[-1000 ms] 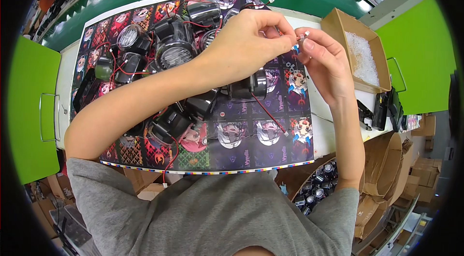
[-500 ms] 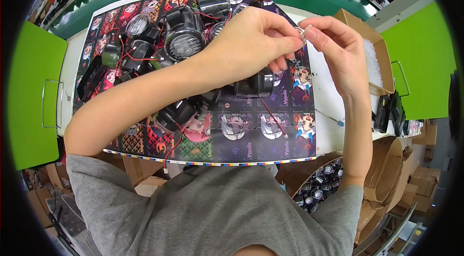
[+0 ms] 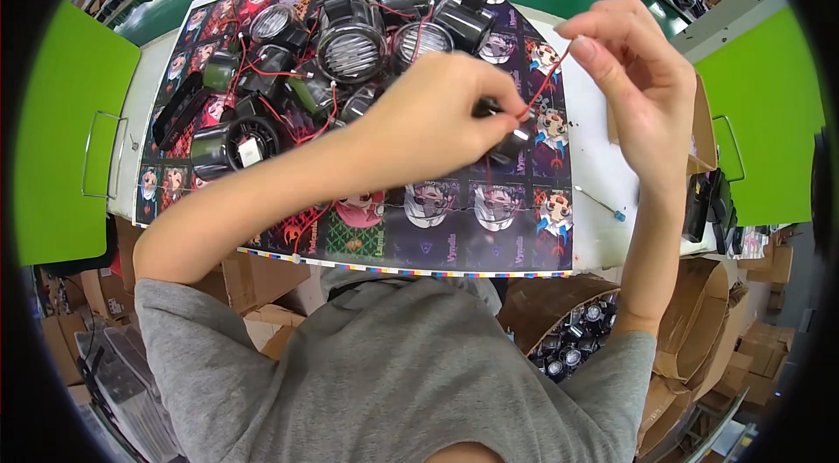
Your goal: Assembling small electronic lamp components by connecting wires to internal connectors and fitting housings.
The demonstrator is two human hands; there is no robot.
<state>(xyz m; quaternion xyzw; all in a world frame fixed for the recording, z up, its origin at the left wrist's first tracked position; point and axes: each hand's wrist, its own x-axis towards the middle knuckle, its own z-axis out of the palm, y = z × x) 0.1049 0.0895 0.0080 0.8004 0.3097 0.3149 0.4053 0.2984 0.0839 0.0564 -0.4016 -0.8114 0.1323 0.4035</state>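
A thin red wire runs taut between my two hands. My left hand, somewhat blurred, reaches across the sheet with thumb and fingers closed on the wire's lower end. A small dark part shows in the curl of its fingers, and a black cylindrical unit lies just below, partly hidden by the hand. Up at the right, my right hand pinches the upper end of the wire between thumb and forefinger; the tip is hidden there. Left of my hands lie several black lamp-like units with clear ribbed fronts and red leads.
A printed poster sheet covers the white table. At the right stand a cardboard box and a small blue-handled screwdriver-like tool. A carton of similar units stands below the table's edge. Green panels flank both sides.
My hands have moved apart, stretching the red wire between them. The right hand went up and right, the left slightly down. My view has shifted a little.
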